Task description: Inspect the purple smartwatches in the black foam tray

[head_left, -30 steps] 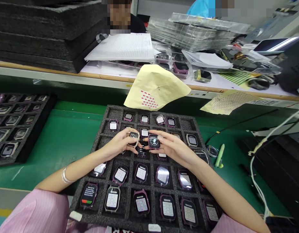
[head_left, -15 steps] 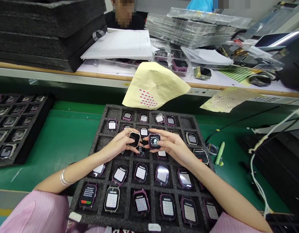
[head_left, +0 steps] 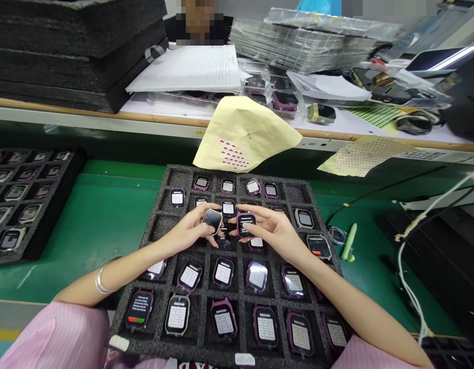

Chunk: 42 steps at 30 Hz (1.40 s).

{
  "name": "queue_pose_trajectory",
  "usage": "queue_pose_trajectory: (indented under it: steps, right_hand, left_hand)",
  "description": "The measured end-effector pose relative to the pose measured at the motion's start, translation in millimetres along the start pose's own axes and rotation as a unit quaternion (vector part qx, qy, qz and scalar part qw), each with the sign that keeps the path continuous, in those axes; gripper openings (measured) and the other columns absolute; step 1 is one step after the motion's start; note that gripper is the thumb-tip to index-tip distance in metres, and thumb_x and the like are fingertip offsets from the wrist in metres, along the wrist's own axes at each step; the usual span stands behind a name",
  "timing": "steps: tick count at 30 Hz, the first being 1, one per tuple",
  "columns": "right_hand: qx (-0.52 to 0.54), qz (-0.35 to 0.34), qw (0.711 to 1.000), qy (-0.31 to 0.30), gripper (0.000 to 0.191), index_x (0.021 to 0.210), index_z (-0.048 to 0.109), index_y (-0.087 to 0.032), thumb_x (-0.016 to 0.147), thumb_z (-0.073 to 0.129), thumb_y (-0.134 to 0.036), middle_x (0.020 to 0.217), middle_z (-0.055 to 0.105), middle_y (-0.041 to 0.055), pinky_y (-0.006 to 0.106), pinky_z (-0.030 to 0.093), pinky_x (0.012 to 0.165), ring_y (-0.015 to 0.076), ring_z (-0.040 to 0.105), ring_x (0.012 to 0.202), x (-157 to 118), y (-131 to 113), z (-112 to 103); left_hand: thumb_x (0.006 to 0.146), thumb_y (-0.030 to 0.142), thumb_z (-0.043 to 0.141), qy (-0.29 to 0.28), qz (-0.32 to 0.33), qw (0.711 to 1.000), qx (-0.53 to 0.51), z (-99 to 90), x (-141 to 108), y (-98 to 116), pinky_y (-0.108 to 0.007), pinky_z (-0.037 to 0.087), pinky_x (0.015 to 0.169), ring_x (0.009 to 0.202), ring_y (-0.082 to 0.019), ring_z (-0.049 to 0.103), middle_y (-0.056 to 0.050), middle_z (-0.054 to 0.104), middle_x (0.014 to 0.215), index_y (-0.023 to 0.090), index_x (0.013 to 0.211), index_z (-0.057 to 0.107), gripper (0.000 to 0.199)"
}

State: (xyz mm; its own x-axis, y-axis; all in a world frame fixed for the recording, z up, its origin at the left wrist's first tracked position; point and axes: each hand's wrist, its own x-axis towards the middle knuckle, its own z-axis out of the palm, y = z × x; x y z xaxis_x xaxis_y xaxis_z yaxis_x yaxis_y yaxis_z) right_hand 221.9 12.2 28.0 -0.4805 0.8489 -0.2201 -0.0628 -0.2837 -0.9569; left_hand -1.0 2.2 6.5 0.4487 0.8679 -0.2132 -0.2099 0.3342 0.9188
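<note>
In my left hand (head_left: 201, 223) is a silver-framed smartwatch (head_left: 213, 220) without a strap, its screen dark and slightly tilted. My right hand (head_left: 265, 223) grips a purple-framed smartwatch (head_left: 245, 219), and its thumb rests on the screen, where white text shows on black. Both hands hover over the middle of a black foam tray (head_left: 206, 294). Its compartments hold several watch bodies, many with a white grid lit on screen. One watch (head_left: 139, 308) at the near left displays text with a red and green bar. A watch between my hands is partly hidden by my fingers.
Another foam tray of watches (head_left: 54, 207) lies at left on the green table (head_left: 106, 192). Behind stands a shelf (head_left: 160, 119) with stacked black foam (head_left: 48, 56), papers (head_left: 191, 69) and clear plastic trays (head_left: 298, 43). Yellow sticker paper (head_left: 247, 125) hangs down. A green pen-like tool (head_left: 349, 242) and cables lie right.
The purple watch's screen has switched from a round dial-like display to lines of text, with my right thumb moved onto it. The silver watch has tilted a little in my left hand.
</note>
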Motion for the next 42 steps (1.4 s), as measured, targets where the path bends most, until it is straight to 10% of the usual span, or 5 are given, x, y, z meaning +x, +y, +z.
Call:
queue_pose_trajectory:
  steps: [11, 23, 42]
  right_hand:
    - [0.001, 0.002, 1.000, -0.008, 0.033, 0.119, 0.062, -0.025, 0.090, 0.060, -0.040, 0.111, 0.069, 0.0079, 0.038, 0.060, 0.073, 0.0253, 0.071, 0.090, -1.4, 2.4, -1.5]
    - [-0.021, 0.001, 1.000, 0.009, 0.032, 0.117, 0.062, -0.022, 0.089, 0.062, -0.039, 0.102, 0.071, 0.0082, 0.036, 0.060, 0.070, 0.0258, 0.072, 0.085, 1.7, 1.9, -0.6]
    - [-0.036, 0.023, 0.999, 0.021, 0.036, 0.118, 0.061, -0.021, 0.088, 0.062, -0.042, 0.109, 0.070, 0.0094, 0.038, 0.061, 0.072, 0.0253, 0.072, 0.086, 2.5, 2.5, -0.2]
  left_hand:
    - [0.080, 0.021, 0.061, 0.061, 0.063, 0.977, 0.192, -4.8, -2.6, -7.0, -0.015, 0.033, 0.033, 0.038, -0.001, 0.039, 0.006, 0.046, 0.076, 0.021, 0.108, 0.045, 0.032]
    - [0.077, 0.017, 0.054, 0.079, 0.137, 0.928, 0.338, -7.2, -3.7, -1.9, -0.027, 0.044, 0.077, 0.091, -0.018, 0.054, -0.003, 0.055, 0.096, 0.018, 0.102, 0.049, 0.026]
    - [0.078, 0.016, 0.054, 0.069, 0.154, 0.919, 0.357, -7.0, -3.5, -1.4, -0.029, 0.045, 0.080, 0.088, -0.018, 0.057, -0.004, 0.060, 0.097, 0.018, 0.110, 0.050, 0.032]
